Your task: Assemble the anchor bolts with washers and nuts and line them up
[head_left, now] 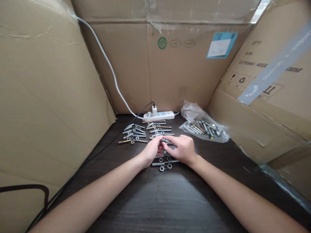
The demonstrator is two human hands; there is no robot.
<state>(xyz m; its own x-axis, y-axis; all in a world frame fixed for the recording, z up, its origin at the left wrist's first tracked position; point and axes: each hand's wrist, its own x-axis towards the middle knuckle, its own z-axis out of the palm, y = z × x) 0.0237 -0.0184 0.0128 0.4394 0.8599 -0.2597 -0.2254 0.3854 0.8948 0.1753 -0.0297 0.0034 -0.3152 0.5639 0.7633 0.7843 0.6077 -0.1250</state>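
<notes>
My left hand [153,149] and my right hand [184,149] meet over the middle of the table, fingers closed together on a metal expansion bolt [163,140]. The fingers cover much of the bolt, so I cannot make out all its parts. Just below my hands lie a loose sleeve [158,164], a hex nut [161,168] and a washer [169,166], beside a bolt rod. Beyond my fingers, bolts [162,131] with sleeves and rings lie in rows. Another group of bolt parts [139,132] is spread to the left.
A clear plastic bag [194,111] full of expansion bolts rests at the back right. Behind the rows stands a white power strip [167,115] with a plugged-in adapter. A black cable [107,145] crosses the left side. Cardboard walls [126,64] enclose the dark table [155,207].
</notes>
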